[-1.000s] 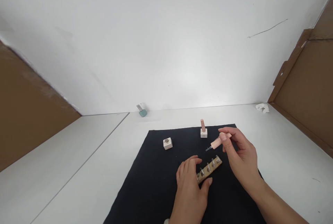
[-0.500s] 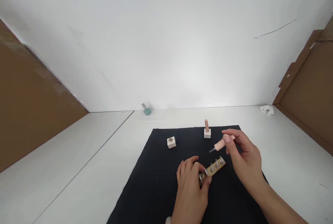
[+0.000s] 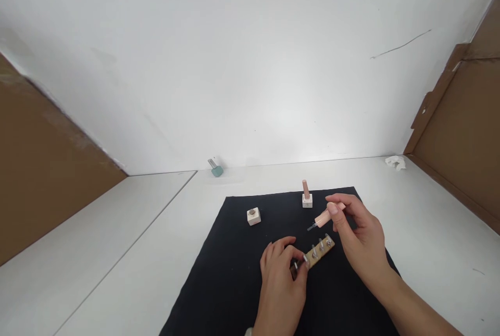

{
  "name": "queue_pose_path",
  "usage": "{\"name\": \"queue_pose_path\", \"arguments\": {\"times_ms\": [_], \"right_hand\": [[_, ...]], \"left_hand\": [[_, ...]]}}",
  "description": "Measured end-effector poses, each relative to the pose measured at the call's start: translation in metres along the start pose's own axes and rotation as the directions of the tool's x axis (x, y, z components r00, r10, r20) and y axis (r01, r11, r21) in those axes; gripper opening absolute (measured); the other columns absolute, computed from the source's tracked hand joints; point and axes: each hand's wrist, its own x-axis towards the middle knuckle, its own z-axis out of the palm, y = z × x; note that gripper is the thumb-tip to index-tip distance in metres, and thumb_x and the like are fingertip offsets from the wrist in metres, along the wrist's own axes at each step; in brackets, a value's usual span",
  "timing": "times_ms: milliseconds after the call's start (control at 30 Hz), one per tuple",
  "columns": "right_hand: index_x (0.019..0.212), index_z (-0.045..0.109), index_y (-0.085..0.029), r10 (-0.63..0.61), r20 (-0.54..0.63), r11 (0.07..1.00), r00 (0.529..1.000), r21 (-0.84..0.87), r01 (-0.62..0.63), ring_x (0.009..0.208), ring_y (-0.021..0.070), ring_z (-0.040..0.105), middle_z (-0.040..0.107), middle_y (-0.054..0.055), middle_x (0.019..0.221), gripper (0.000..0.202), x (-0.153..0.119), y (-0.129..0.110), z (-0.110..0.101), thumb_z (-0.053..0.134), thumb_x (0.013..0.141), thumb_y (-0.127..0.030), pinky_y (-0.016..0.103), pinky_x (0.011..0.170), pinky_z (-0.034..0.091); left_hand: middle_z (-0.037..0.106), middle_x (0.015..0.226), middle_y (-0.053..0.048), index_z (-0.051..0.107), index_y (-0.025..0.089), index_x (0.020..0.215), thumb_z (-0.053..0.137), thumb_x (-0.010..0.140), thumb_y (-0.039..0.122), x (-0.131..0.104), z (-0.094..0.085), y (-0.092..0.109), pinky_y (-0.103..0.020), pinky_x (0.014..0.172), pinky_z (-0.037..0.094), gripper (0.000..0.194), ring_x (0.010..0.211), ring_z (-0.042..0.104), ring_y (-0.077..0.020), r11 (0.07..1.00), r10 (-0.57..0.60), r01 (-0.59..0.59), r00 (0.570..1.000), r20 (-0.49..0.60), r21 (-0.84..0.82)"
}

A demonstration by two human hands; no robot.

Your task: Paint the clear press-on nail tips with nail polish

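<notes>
My right hand (image 3: 357, 226) is closed round a pink nail polish brush cap (image 3: 328, 214), its dark brush tip pointing down and left. The brush hovers just above and behind a wooden nail tip stand (image 3: 317, 254) that carries several clear nail tips on small round holders. My left hand (image 3: 282, 278) rests on the cloth with thumb and index finger pinched on the stand's left part, by one tip; the fingers hide that end. Further left sits an uncapped white polish bottle (image 3: 253, 216). A second white bottle with a tall pink cap (image 3: 307, 199) stands upright behind the brush.
A black cloth (image 3: 222, 252) covers the middle of the white table (image 3: 128, 252). A teal polish bottle (image 3: 216, 170) lies tilted near the back wall. Crumpled white tissue (image 3: 396, 162) lies at the back right. Brown cardboard panels (image 3: 461, 122) border both sides.
The whole view has shifted slightly, moving the scene left. Both hands keep their holds, and the brush stays raised above the stand, with little visible movement.
</notes>
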Motion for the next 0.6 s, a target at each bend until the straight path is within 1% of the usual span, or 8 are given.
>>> {"name": "queue_pose_path", "arguments": {"times_ms": [233, 400, 600], "right_hand": [[0.098, 0.072, -0.028, -0.011, -0.005, 1.000, 1.000, 0.005, 0.011, 0.051, 0.0143, 0.060, 0.071, -0.004, 0.068, 0.022, 0.0007, -0.0014, 0.0003, 0.058, 0.102, -0.045, 0.023, 0.046, 0.046], [0.098, 0.072, -0.027, -0.022, 0.005, 1.000, 1.000, 0.012, 0.022, 0.053, 0.0147, 0.062, 0.071, -0.003, 0.068, 0.021, -0.0002, -0.0013, -0.0013, 0.059, 0.101, -0.043, 0.023, 0.048, 0.047], [0.097, 0.072, -0.027, -0.020, 0.009, 0.999, 1.000, 0.029, 0.020, 0.052, 0.0151, 0.062, 0.071, -0.003, 0.067, 0.021, 0.0013, -0.0034, -0.0020, 0.059, 0.100, -0.042, 0.025, 0.050, 0.050]], "left_hand": [[0.076, 0.112, -0.010, 0.063, 0.024, 0.075, 0.059, 0.079, 0.001, -0.0015, -0.0010, 0.0014, -0.068, 0.108, 0.044, 0.023, 0.121, 0.068, -0.0369, 1.000, -0.019, 0.019, 1.000, -0.017, -0.013], [0.076, 0.111, -0.011, 0.063, 0.023, 0.077, 0.061, 0.080, 0.003, -0.0037, -0.0007, 0.0051, -0.068, 0.107, 0.044, 0.020, 0.119, 0.068, -0.0368, 0.999, -0.022, 0.021, 0.999, -0.026, -0.026], [0.074, 0.118, -0.010, 0.066, 0.024, 0.072, 0.063, 0.078, 0.003, -0.0011, -0.0039, 0.0078, -0.064, 0.104, 0.047, 0.021, 0.123, 0.064, -0.0390, 0.995, -0.090, 0.090, 0.996, -0.006, -0.041]]}}
